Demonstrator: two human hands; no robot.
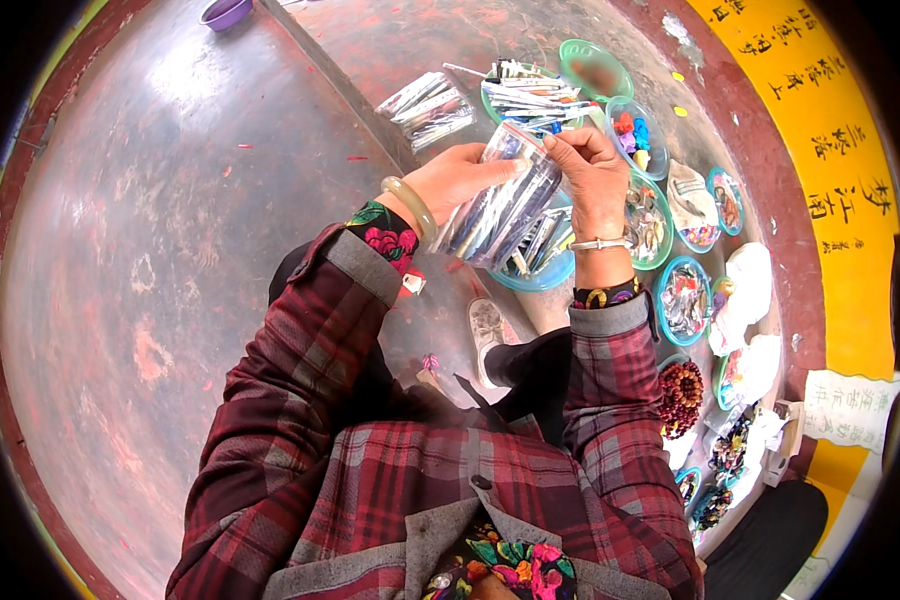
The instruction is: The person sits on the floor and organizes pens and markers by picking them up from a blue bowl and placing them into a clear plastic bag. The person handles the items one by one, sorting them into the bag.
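Note:
Between my hands is a clear zip bag (500, 205) packed with pens, tilted with its top edge up. My left hand (458, 183) is closed around the bag's left side, its thumb lying across the front. At the top right corner, my right hand (592, 172) pinches the bag's edge between thumb and fingers. Just below the bag sits a blue basin (545, 278) with more pens, partly hidden by it. Beyond my hands, a green basin (489, 104) holds loose white pens, and a bagged bundle of pens (428, 108) lies on the floor to its left.
Several round basins line the right side, among them a blue basin of small packets (684, 300) and red-brown beads (680, 398). A green bowl (596, 70) stands at the back. A purple basin (226, 14) is far left on the concrete floor (170, 300). My shoe (490, 335) is below the bag.

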